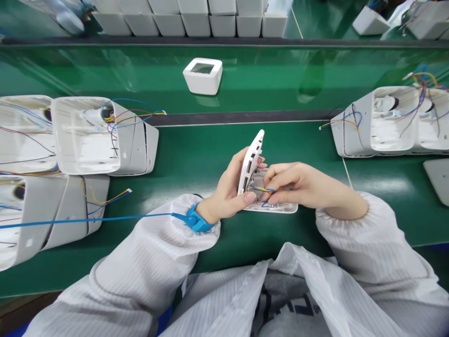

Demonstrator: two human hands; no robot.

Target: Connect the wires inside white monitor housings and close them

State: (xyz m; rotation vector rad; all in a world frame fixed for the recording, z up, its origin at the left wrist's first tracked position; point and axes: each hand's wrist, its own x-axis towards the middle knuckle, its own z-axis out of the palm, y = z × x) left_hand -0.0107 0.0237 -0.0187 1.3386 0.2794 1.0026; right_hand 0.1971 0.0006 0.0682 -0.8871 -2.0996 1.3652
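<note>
My left hand (234,187) grips a white plastic cover (250,161) that stands tilted up, its thumb resting by the lower edge. Beneath and to the right of it lies a second white casing part (289,207), its inside facing up. A bundle of yellow and blue wires (261,189) runs between the two parts. With fingers pinched together, my right hand (293,183) holds the wires over the casing part. The fingers partly hide the wire ends and the inside of the casing. A blue wrist strap (198,220) circles my left wrist.
White housings with loose wires stand at the left (135,150) and a further row at the right (354,126). A small white box with a dark window (203,79) sits behind a dark rail (238,118). White boxes (196,23) line the back. The strap's blue cord (87,220) stretches leftward.
</note>
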